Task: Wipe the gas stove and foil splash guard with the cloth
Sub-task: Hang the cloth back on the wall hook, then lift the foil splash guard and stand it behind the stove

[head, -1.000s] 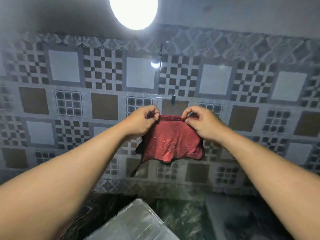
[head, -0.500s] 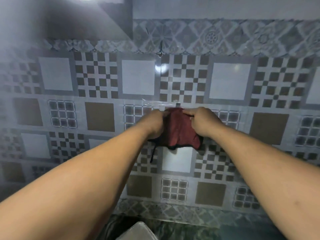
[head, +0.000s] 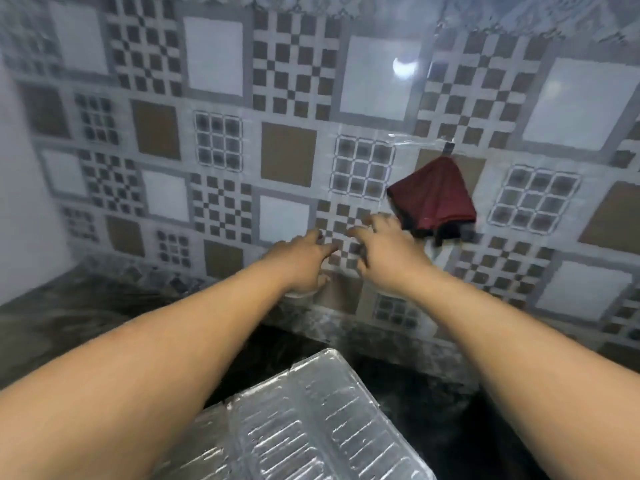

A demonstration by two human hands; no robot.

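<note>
A dark red cloth point(head: 434, 199) hangs bunched from a small hook point(head: 448, 148) on the patterned tiled wall, at the right of the view. My left hand point(head: 301, 261) and my right hand point(head: 388, 251) are both below and to the left of the cloth, fingers spread, holding nothing. They are apart from the cloth. A ribbed foil splash guard point(head: 301, 427) lies at the bottom centre, under my forearms. The gas stove is not in view.
The tiled wall point(head: 287, 154) fills most of the view. A dark marbled counter point(head: 69, 317) runs along its base. A plain white side wall point(head: 20, 202) stands at the left.
Both hands held the red cloth up at the wall hook; now they have let go and dropped down and left. The cloth hangs alone from the hook. The view has tilted down.
</note>
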